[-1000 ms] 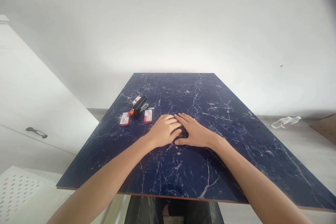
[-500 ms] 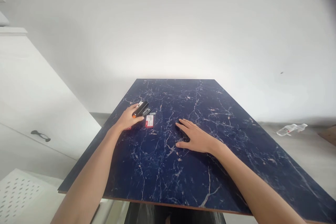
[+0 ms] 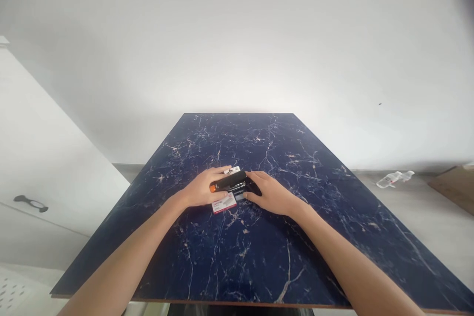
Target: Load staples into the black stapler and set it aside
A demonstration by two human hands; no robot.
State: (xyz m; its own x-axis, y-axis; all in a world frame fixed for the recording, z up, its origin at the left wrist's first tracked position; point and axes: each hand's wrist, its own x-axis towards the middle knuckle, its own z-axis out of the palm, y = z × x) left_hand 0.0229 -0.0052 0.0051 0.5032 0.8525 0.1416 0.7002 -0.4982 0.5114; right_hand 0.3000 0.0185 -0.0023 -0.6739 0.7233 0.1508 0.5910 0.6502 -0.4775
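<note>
My left hand is closed around a black stapler-like object with an orange end and bright metal underneath. Below its thumb a red-and-white small box lies on the dark blue table. A second small white packet shows by the fingertips, partly covered. From the right, my right hand meets the group, its fingers and thumb curved around a small dark object that is mostly hidden. A grey strip sits near the right thumb tip.
The blue marbled tabletop ends at a pale wall. A white cabinet with a dark handle stands left. Clear plastic bottles and a cardboard box are on the floor to the right.
My left hand has moved right and nearer to me with the black object and the boxes. Both hands are now close together, and the view has shifted slightly.
</note>
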